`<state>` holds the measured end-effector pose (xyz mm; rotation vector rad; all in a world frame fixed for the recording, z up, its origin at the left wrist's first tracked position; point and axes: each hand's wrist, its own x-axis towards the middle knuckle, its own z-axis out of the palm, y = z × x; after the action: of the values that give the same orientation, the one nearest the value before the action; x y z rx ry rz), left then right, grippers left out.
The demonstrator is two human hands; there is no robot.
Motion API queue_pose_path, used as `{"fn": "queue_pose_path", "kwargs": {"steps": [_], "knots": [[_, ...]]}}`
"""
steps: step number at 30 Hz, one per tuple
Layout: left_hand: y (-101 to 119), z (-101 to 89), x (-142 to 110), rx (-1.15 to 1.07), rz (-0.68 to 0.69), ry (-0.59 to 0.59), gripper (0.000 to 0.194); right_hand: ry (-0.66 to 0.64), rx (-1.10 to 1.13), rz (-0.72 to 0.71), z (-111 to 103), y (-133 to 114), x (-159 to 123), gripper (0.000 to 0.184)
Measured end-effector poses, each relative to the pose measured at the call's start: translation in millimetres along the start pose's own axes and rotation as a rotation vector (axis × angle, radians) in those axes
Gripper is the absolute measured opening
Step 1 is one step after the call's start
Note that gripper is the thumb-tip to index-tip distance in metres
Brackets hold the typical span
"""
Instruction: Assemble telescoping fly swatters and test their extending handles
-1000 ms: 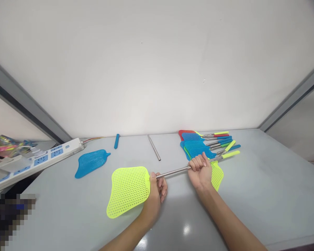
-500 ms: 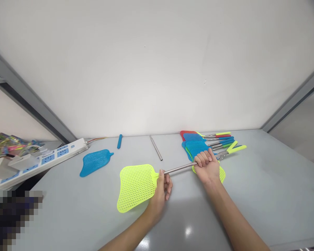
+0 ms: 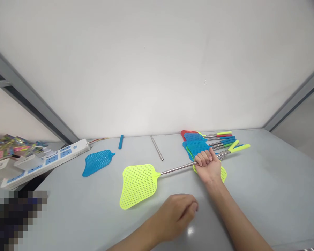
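Yellow-green swatter (image 3: 139, 184), one, centre of frame, shaft (image 3: 176, 169) grasped by the fingers (image 3: 203, 158) of my right hand (image 3: 210, 172) beside the swatter pile (image 3: 197, 146); left hand (image 3: 176, 216) clenched, lower centre; holding step, I judge, any shift needing steady grip.

Two bare forearms reach in from the lower edge, wrists uncovered.
The bare right hand (image 3: 208, 166), its fingers curled in a closed grip, is raised farther forward; the bare left hand (image 3: 179, 214), lower and nearer the wearer, shows its back, fingers bent inward, well apart from the other.
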<state>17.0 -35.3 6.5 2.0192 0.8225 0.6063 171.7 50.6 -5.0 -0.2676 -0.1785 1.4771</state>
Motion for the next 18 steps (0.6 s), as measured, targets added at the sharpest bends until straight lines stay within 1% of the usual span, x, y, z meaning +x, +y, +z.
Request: {"fn": "queue_pose_path", "kwargs": {"steps": [2, 5, 8, 11, 13, 14, 16, 18], "knots": [[7.7, -0.6, -1.4, 0.121, 0.096, -0.024, 0.026, 0.001, -0.013, 0.001, 1.4, 0.4, -0.3, 0.041], [18.0, -3.7, -2.7, 0.184, 0.195, -0.014, 0.028, -0.004, -0.067, -0.016, 4.0, 0.8, -1.0, 0.042], [24.1, -12.1, -2.7, 0.198, 0.219, 0.02, 0.027, -0.011, -0.087, -0.021, 6.1, 1.3, -1.4, 0.043], [20.9, -26.0, -0.3, 0.274, 0.155, 0.123, 0.026, -0.026, -0.091, -0.002, 6.7, 1.8, -1.5, 0.043], [13.3, -37.0, 1.4, 0.356, 0.078, 0.206, 0.027, -0.031, -0.098, 0.007, 6.5, 1.8, -1.5, 0.043], [8.6, -42.4, 1.9, 0.402, 0.036, 0.222, 0.026, -0.028, -0.099, 0.008, 6.2, 1.6, -1.4, 0.044], [-1.0, -51.5, 1.7, 0.469, -0.04, 0.181, 0.025, -0.02, -0.094, 0.009, 5.7, 0.9, -1.0, 0.044], [-9.1, -57.4, 0.4, 0.495, -0.101, 0.167, 0.024, -0.013, -0.085, 0.003, 5.2, -0.4, -0.5, 0.044]]}}
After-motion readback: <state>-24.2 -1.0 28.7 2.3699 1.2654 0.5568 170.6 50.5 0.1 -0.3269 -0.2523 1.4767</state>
